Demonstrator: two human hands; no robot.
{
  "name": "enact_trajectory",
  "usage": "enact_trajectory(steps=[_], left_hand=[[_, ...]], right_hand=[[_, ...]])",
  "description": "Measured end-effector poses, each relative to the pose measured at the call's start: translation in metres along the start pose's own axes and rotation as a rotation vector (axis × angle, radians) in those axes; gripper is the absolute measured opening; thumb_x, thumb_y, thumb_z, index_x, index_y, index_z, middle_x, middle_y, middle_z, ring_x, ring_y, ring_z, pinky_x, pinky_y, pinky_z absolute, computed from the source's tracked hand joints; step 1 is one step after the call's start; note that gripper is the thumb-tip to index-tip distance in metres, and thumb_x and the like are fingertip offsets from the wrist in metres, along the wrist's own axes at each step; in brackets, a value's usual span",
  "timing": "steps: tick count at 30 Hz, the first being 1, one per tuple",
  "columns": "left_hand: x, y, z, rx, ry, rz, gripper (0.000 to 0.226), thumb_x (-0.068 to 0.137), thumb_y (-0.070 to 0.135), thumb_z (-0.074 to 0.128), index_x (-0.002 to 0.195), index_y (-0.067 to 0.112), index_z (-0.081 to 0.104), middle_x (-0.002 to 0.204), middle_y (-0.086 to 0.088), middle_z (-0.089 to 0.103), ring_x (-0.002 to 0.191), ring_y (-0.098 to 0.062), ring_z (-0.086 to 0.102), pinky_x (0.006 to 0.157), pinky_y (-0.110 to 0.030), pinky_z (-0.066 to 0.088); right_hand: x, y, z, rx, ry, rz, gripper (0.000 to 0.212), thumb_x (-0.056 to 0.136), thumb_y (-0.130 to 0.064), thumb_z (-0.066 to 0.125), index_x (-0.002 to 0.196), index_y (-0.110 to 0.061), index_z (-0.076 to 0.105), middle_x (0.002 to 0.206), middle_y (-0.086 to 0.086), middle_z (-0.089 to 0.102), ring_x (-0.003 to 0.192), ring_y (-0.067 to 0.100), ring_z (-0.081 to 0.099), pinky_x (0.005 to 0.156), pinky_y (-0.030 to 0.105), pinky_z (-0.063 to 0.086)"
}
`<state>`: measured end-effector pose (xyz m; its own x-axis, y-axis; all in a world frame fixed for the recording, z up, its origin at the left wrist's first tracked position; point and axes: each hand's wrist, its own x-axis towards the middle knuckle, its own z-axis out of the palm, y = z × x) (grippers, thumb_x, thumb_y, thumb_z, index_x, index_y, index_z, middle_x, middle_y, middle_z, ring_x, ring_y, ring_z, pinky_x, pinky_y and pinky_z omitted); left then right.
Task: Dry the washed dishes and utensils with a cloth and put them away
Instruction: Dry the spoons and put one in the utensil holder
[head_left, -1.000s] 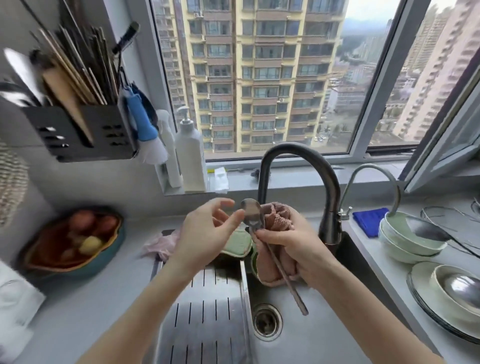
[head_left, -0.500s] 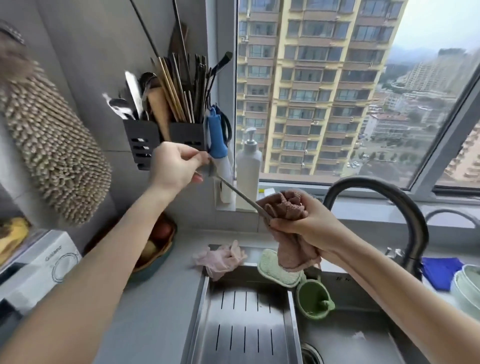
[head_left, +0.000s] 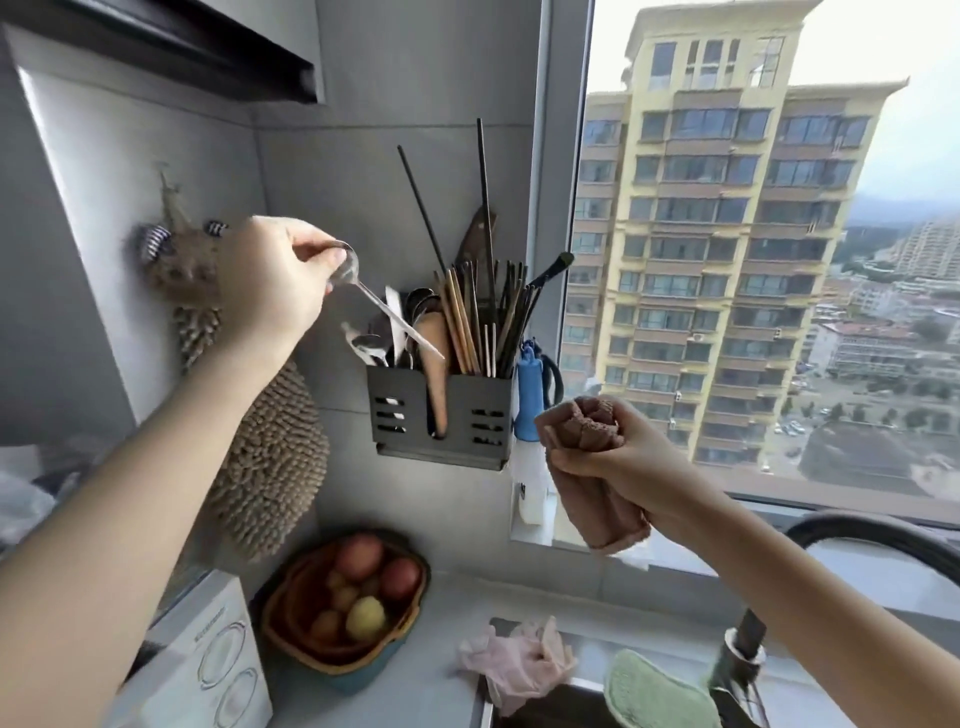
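Observation:
My left hand (head_left: 272, 283) is raised and pinches a metal spoon (head_left: 384, 310) by its bowl. The spoon's handle slants down to the right, its tip just above the dark wall-mounted utensil holder (head_left: 441, 415). That holder is packed with chopsticks, spoons and a wooden spatula. My right hand (head_left: 623, 462) is a fist around a bunched brown cloth (head_left: 592, 467), held to the right of the holder, apart from the spoon.
A shaggy beige hand towel (head_left: 265, 457) hangs on the wall behind my left arm. A blue brush (head_left: 530, 389) hangs beside the holder. On the counter stand a fruit bowl (head_left: 343, 608), a white box (head_left: 202, 660), pink gloves (head_left: 519, 660) and a green sponge (head_left: 649, 691). The black faucet (head_left: 878, 530) arches at right.
My left hand has drawn the spoon out of the cloth and lifted it up to the utensil holder. The view has swung up and left. The right hand keeps the cloth.

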<state>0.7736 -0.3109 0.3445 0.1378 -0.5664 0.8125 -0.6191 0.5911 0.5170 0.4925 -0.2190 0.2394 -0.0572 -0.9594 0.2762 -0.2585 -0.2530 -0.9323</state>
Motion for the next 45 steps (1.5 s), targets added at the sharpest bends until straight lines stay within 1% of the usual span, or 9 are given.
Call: enact_trajectory(steps=[6, 11, 18, 24, 27, 31, 33, 37, 45], left_hand=[[0.021, 0.004, 0.009, 0.329, -0.091, 0.254, 0.014, 0.077, 0.01, 0.061, 0.07, 0.009, 0.072, 0.072, -0.013, 0.07, 0.072, -0.032, 0.063, 0.061, -0.031, 0.043], [0.027, -0.011, 0.037, 0.455, -0.194, 0.292, 0.014, 0.083, 0.008, 0.061, 0.086, 0.003, 0.074, 0.085, -0.02, 0.07, 0.081, -0.038, 0.063, 0.068, -0.036, 0.047], [0.037, -0.024, 0.06, 0.488, -0.353, 0.018, 0.015, 0.079, 0.001, 0.063, 0.091, -0.001, 0.073, 0.088, -0.021, 0.069, 0.084, -0.035, 0.062, 0.065, -0.025, 0.036], [0.048, -0.032, 0.062, 0.698, -0.546, -0.173, 0.01, 0.071, -0.002, 0.065, 0.071, 0.007, 0.07, 0.025, 0.003, 0.046, 0.059, -0.019, 0.066, 0.057, -0.024, 0.051], [0.05, -0.037, 0.068, 0.634, -0.545, -0.184, 0.012, 0.075, -0.002, 0.062, 0.08, 0.003, 0.072, 0.032, 0.002, 0.051, 0.067, -0.02, 0.07, 0.065, -0.026, 0.053], [0.045, -0.042, 0.067, 0.384, -0.479, -0.365, 0.018, 0.083, 0.007, 0.062, 0.067, 0.013, 0.057, 0.033, 0.002, 0.051, 0.032, -0.011, 0.055, 0.044, -0.011, 0.043], [0.035, -0.036, 0.066, 0.256, -0.469, -0.435, 0.018, 0.081, 0.013, 0.068, 0.071, 0.01, 0.054, 0.064, -0.008, 0.056, 0.058, -0.027, 0.06, 0.061, -0.017, 0.048], [0.009, -0.004, 0.065, 0.465, -0.217, -0.188, 0.042, 0.084, 0.03, 0.066, 0.112, 0.001, 0.056, 0.109, -0.023, 0.057, 0.105, -0.041, 0.053, 0.087, -0.041, 0.043], [-0.104, 0.13, 0.096, -0.043, -0.356, 0.309, 0.023, 0.089, 0.023, 0.058, 0.104, 0.009, 0.067, 0.097, -0.012, 0.064, 0.085, -0.026, 0.061, 0.074, -0.032, 0.046]], right_hand=[[0.006, 0.002, 0.008, -0.038, 0.019, -0.004, 0.037, 0.07, -0.003, 0.078, 0.103, -0.015, 0.064, 0.093, 0.002, 0.07, 0.088, 0.015, 0.067, 0.084, 0.032, 0.054], [0.003, 0.006, 0.01, -0.012, 0.009, -0.004, 0.033, 0.072, 0.002, 0.075, 0.1, -0.012, 0.065, 0.089, 0.0, 0.071, 0.08, 0.01, 0.065, 0.068, 0.019, 0.054], [0.001, 0.006, 0.01, -0.008, 0.006, 0.042, 0.032, 0.073, 0.005, 0.074, 0.101, -0.009, 0.065, 0.097, 0.009, 0.071, 0.08, 0.015, 0.065, 0.075, 0.034, 0.056], [-0.008, 0.008, 0.013, -0.016, 0.024, 0.055, 0.032, 0.072, 0.003, 0.075, 0.1, -0.011, 0.065, 0.093, 0.009, 0.07, 0.08, 0.017, 0.064, 0.074, 0.035, 0.056], [-0.014, 0.008, 0.017, -0.024, 0.051, 0.049, 0.029, 0.072, 0.002, 0.075, 0.09, -0.018, 0.065, 0.085, 0.001, 0.069, 0.077, 0.015, 0.064, 0.07, 0.029, 0.054], [-0.025, 0.008, 0.017, -0.037, 0.072, 0.066, 0.034, 0.07, 0.005, 0.075, 0.095, -0.016, 0.065, 0.089, 0.003, 0.07, 0.08, 0.015, 0.064, 0.069, 0.026, 0.053], [-0.032, 0.006, 0.016, -0.032, 0.09, 0.079, 0.037, 0.07, 0.004, 0.076, 0.097, -0.016, 0.063, 0.092, 0.006, 0.069, 0.082, 0.017, 0.064, 0.071, 0.027, 0.053], [-0.049, 0.001, 0.0, 0.001, 0.128, 0.125, 0.04, 0.07, 0.003, 0.078, 0.1, -0.018, 0.062, 0.092, 0.007, 0.069, 0.083, 0.021, 0.065, 0.077, 0.037, 0.057], [-0.138, -0.006, -0.073, 0.208, 0.192, 0.25, 0.027, 0.078, 0.001, 0.071, 0.097, -0.016, 0.063, 0.088, 0.006, 0.069, 0.08, 0.016, 0.066, 0.071, 0.029, 0.058]])
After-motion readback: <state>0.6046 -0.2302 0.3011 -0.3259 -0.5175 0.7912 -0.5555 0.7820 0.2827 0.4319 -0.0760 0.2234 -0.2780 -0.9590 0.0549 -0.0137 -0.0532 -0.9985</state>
